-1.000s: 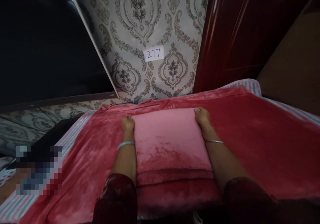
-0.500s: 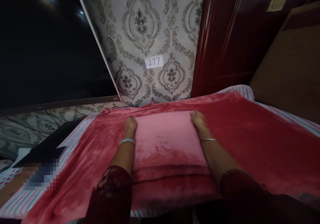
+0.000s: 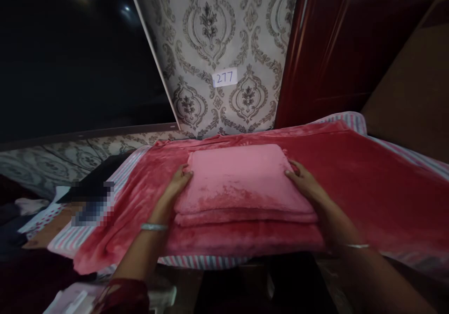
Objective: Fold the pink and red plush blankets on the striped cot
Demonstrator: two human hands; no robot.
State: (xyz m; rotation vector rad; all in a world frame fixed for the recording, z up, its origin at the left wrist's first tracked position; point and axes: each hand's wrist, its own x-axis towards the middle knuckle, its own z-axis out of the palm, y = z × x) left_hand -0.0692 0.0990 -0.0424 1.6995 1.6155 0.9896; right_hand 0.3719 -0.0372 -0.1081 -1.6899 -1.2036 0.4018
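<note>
A folded pink blanket (image 3: pixel 242 178) lies in a thick stack on a spread red blanket (image 3: pixel 368 178) that covers a bed. My left hand (image 3: pixel 178 183) grips the stack's left edge, fingers curled against its side. At the right edge, my right hand (image 3: pixel 303 180) holds the stack with the thumb on top and the fingers tucked under. Both wrists wear thin silver bangles.
A striped sheet (image 3: pixel 206 260) shows under the red blanket at the bed's front edge. Patterned wallpaper with a label reading 277 (image 3: pixel 225 77) rises behind. A dark red wooden door (image 3: pixel 333 47) stands at the right, a dark screen (image 3: pixel 70 56) at the left. Clothes lie at the lower left.
Both hands have slid back from the stack's far corners to its side edges and now grip it. The view has pulled back from the bed, and the stack's front edge shows.
</note>
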